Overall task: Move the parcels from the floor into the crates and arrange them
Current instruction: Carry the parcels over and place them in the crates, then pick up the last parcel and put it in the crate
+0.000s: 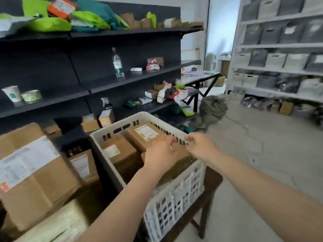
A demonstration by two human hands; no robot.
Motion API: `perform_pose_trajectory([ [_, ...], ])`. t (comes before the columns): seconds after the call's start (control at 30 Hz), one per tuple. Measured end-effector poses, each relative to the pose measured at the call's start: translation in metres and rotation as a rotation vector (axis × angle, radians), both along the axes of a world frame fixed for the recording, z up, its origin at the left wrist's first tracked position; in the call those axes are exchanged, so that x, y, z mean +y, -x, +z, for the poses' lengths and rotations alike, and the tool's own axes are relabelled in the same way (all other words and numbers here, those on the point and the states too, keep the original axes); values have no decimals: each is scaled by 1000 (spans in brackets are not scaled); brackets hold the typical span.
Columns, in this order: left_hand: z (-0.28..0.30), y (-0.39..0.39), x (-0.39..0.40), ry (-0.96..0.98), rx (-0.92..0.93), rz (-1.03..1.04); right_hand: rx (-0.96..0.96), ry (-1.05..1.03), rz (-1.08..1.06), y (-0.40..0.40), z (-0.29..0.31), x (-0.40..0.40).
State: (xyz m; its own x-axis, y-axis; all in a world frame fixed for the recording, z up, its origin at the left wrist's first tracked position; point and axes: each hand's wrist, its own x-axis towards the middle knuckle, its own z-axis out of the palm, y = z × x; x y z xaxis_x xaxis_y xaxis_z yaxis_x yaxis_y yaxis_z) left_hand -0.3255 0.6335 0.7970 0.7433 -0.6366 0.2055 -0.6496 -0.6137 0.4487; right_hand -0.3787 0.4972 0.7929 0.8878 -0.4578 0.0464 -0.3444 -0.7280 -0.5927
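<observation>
Your left hand [160, 155] lies over the near-right parcel [176, 165] in the white crate [174, 198], fingers curled down at its top edge, though you cannot tell from here whether they actually grip the cardboard or only rest on it. Your right hand [201, 147] is at the crate's right rim, fingertips bunched together close to that same parcel's far corner; whether they pinch the parcel or the rim is not clear either.

The crate stands on a dark low stand [208, 203] and already holds two more parcels: one with a white label at the far right corner [146, 135] and one against the left wall [120, 152]. To the left of the crate, outside it, a large labelled carton [35, 173] and a smaller box [82, 165] sit below the black shelving [132, 77].

You look to be in the arranging step, settling the parcel just placed. The next move calls for pressing it down flat and snug against its neighbours and the right wall, so no corner rides up on the rim, then letting go with both hands before you reach for another parcel.
</observation>
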Motion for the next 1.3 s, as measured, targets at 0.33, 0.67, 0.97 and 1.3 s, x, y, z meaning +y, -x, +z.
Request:
perform_pose_trajectory([
  [0.33, -43, 3, -216, -225, 108, -49, 128, 69, -3, 30, -35, -219],
  [0.67, -82, -106, -381, -424, 174, 28, 216, 167, 50, -59, -57, -413],
  [0.97, -110, -193, -481, -460, 255, 96, 309, 98, 83, -148, -84, -517],
  [1.3, -182, -353, -565, -462, 432, 265, 459, 80, 250, -335, -144, -629],
])
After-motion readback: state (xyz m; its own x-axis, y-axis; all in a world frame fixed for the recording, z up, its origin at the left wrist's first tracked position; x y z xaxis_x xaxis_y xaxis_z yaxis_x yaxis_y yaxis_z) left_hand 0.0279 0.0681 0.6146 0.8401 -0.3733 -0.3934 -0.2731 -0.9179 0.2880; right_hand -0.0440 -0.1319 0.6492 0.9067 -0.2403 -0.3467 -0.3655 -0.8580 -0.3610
